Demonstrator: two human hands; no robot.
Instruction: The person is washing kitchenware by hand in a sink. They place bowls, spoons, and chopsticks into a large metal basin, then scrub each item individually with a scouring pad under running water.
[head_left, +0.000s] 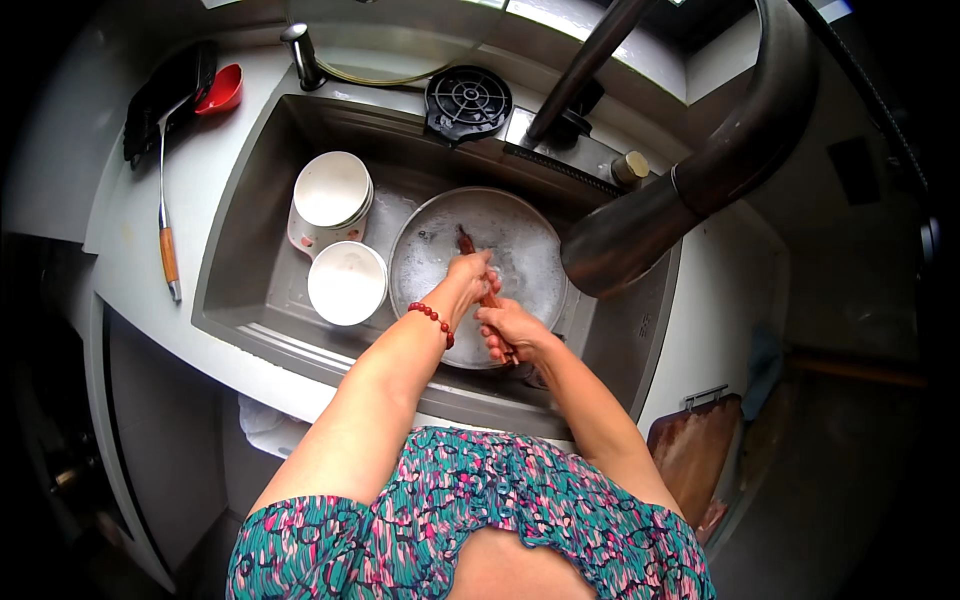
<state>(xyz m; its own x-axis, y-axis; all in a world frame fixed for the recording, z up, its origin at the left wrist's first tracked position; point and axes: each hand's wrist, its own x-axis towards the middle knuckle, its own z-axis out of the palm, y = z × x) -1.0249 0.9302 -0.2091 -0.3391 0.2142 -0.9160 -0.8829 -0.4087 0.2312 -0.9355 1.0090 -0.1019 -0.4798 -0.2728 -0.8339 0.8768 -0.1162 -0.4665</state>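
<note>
Over a round metal pan (427, 259) of soapy water in the sink, my left hand (474, 274) is closed around the upper part of a bundle of reddish-brown wooden chopsticks (490, 300). My right hand (514, 330) grips the same bundle lower down, near the pan's front edge. The chopsticks slant from upper left to lower right, and their middle is partly hidden by my fingers. Left of the pan, a stack of white bowls (331, 189) rests on a patterned dish (304, 234). Another white bowl (347, 283) is just in front, beside the pan.
A large dark faucet (637, 232) hangs over the sink's right side. A black cup rinser (469, 101) is on the back rim. A ladle with a wooden handle (169, 262) and a red spoon rest (223, 91) lie on the left counter. A cutting board (694, 450) stands at right.
</note>
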